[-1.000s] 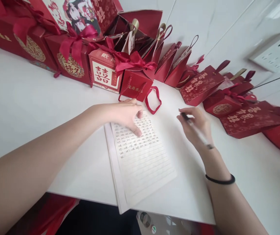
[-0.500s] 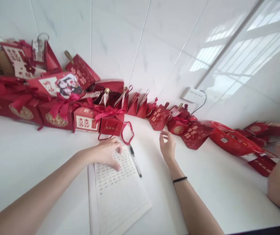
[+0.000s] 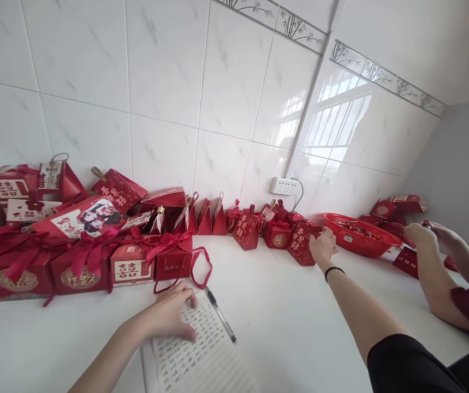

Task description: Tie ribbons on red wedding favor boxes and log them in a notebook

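Your left hand (image 3: 172, 315) lay flat on the notebook (image 3: 201, 355) at the near edge of the worktop (image 3: 275, 316), with the fingers a little spread. The pen (image 3: 220, 314) lay just beside it. Your right hand (image 3: 323, 246) touched a small red gift box (image 3: 300, 244) near the back edge. I cannot tell if it gripped the box. Another person's hands (image 3: 421, 235) were by the red basket (image 3: 361, 249).

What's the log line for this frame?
left hand: flat on notebook | right hand: at red gift box, grip unclear | pen: unheld, at notebook edge
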`<state>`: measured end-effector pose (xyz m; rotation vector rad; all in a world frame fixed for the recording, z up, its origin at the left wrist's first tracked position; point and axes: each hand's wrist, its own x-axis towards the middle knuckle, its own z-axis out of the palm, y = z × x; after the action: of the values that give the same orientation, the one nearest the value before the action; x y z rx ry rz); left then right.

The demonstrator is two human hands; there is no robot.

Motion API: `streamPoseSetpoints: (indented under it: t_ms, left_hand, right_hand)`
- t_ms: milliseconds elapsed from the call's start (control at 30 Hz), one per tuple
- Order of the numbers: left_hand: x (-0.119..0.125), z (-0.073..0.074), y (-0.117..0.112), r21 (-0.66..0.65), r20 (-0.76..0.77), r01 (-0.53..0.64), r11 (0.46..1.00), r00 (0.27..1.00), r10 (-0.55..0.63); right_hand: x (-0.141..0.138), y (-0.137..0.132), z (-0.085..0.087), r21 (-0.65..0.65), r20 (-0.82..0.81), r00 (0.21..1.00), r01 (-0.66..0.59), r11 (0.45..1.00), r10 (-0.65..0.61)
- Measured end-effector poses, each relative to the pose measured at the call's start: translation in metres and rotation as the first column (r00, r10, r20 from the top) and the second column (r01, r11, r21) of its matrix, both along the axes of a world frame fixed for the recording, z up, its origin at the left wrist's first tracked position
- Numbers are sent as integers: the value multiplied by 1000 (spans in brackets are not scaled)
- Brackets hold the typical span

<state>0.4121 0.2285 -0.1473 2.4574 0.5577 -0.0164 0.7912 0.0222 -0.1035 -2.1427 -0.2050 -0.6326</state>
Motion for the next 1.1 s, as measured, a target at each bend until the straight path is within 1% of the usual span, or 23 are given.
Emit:
streamPoseSetpoints:
  t_ms: [133, 233, 367, 433, 500, 567, 633, 667, 700, 733, 767, 833, 900, 933, 967, 1000, 1033, 1100]
  left_hand:
    - [1, -1, 0, 14, 8, -8, 1000, 1000, 8]
    - [0, 2, -1, 9, 3, -2, 1000, 1000, 2]
    - [-2, 7, -3, 1, -8, -11, 1000, 1000, 11]
    - [-2, 8, -4, 3, -3, -14, 1000, 1000, 14]
    - [-3, 8, -3, 12, 22, -21, 1000, 1000, 21]
    - [-1, 8, -3, 37, 66, -59, 998, 996, 56]
    - [1, 10, -5, 58, 139, -119, 991, 984, 109]
    - [2, 12, -6, 63, 208, -154, 986, 968, 138]
    - [3, 15, -8, 58, 299, -192, 980, 940, 167]
    - [3, 18, -10, 40, 402, -233, 972, 894, 198]
    - [3, 21, -12, 8, 506, -270, 963, 832, 229]
    - [0, 27, -16, -93, 660, -290, 952, 699, 277]
    - [-4, 32, -18, -185, 728, -249, 951, 615, 303]
    - [-6, 34, -20, -207, 746, -239, 949, 589, 311]
    - [-7, 36, -20, -211, 757, -243, 947, 572, 316]
    - [-9, 39, -21, -201, 765, -258, 945, 561, 316]
    - [-11, 42, -22, -181, 773, -270, 946, 556, 307]
    - [-14, 48, -22, -143, 785, -235, 961, 565, 255]
  right_hand:
    - [9, -13, -5, -32, -110, 992, -74, 997, 70]
    - [9, -20, -3, -27, -146, 984, -103, 994, 98]
    - [-2, -33, 5, 44, -136, 988, -73, 996, 79]
    - [-14, -36, 10, 94, -103, 989, -95, 991, 104]
    - [-33, -34, 16, 135, -51, 978, -192, 972, 201]
    - [-58, -25, 22, 151, 4, 937, -345, 926, 349]
    - [-92, -9, 27, 152, 47, 864, -502, 851, 501]
    - [-111, 0, 29, 153, 74, 816, -578, 802, 574]
    - [-131, 10, 30, 184, 129, 724, -689, 701, 678]
    - [-151, 21, 30, 209, 182, 647, -762, 613, 741]
    - [-171, 33, 28, 229, 219, 581, -812, 537, 784]
    - [-207, 55, 20, 299, 247, 450, -878, 374, 858]
    - [-235, 74, 5, 358, 237, 321, -906, 225, 917]
    - [-246, 80, -4, 382, 226, 274, -908, 174, 935]
    - [-254, 85, -12, 395, 213, 239, -908, 140, 948]
    - [-261, 87, -20, 395, 201, 215, -911, 122, 956]
    - [-265, 87, -28, 384, 193, 202, -916, 116, 960]
    - [-269, 85, -37, 348, 187, 193, -930, 119, 963]
